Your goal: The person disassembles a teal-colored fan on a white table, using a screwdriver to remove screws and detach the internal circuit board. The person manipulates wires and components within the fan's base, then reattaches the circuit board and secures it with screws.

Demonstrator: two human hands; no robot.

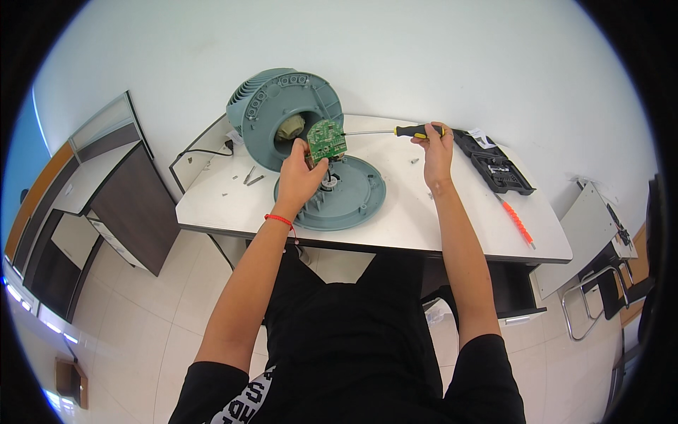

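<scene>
A green circuit board [327, 139] is gripped at its left edge by my left hand [302, 173], fingers closed. My right hand [437, 152] is wrapped round the yellow and black handle of a screwdriver [371, 132], its shaft pointing left and its tip at the board's right edge. Behind the board, a grey-green round housing [272, 116] with a ribbed side lies tipped over, its open hollow facing me. Under my left hand sits a round grey-green base plate [364, 194] with a dark wire and small parts near its middle.
An open black tool case [500, 169] lies on the white table [417, 226] at the right, beside an orange twisted-shaft tool [518, 222]. Small metal pieces [252, 177] and a black plug [229, 145] lie at the left. A white wall rises behind; a drawer stands open below right.
</scene>
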